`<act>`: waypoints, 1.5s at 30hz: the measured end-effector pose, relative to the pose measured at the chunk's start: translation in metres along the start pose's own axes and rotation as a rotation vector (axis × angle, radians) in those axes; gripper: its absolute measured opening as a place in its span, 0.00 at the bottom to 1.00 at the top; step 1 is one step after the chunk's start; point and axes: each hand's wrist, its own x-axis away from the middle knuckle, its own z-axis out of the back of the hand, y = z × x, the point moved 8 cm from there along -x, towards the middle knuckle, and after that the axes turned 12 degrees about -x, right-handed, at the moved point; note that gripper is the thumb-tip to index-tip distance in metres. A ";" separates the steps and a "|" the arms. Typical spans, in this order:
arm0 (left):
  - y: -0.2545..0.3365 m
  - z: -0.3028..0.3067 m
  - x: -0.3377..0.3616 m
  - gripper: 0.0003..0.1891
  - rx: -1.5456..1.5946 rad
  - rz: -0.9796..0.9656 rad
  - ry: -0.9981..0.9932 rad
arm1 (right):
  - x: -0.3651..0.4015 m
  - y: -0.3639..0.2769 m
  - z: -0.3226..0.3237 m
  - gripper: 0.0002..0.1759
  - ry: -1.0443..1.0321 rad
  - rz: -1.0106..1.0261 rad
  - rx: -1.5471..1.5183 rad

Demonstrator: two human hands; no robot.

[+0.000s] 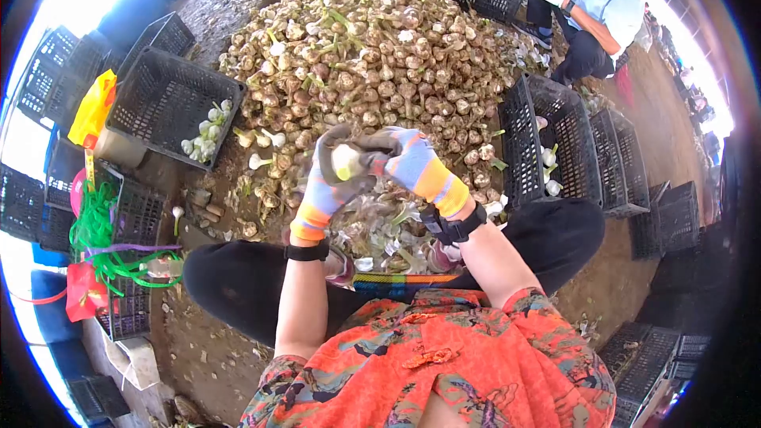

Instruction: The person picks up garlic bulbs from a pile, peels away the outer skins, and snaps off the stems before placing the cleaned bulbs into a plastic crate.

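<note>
A pale, partly peeled garlic bulb (346,162) is held up between my two gloved hands, above my lap. My left hand (326,182), in a striped glove with grey fingers, is wrapped round the bulb. On the bulb's right side, my right hand (408,162) has its fingers curled in against it, and their tips are blurred. Behind the hands rises a large heap of unpeeled garlic (372,55). Loose skins and trimmings (384,230) lie on the ground between my legs.
A black crate (170,95) with white bulbs stands at the left, another crate (567,139) with a few bulbs at the right. Green netting (95,226) hangs over crates at the far left. A co-worker (606,8) in a light blue shirt sits at the upper right.
</note>
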 end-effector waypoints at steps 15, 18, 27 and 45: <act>-0.031 0.019 0.010 0.21 0.299 0.157 0.468 | 0.006 -0.020 -0.006 0.10 0.119 0.080 0.304; -0.053 0.033 0.017 0.13 0.395 0.170 0.605 | 0.008 -0.014 -0.009 0.11 0.146 0.116 0.420; -0.015 0.028 0.009 0.18 0.474 -0.008 0.321 | 0.014 0.093 0.064 0.09 0.511 -0.271 0.449; -0.055 -0.009 0.003 0.26 0.357 0.219 0.216 | 0.029 0.078 0.010 0.19 0.366 -0.105 -0.958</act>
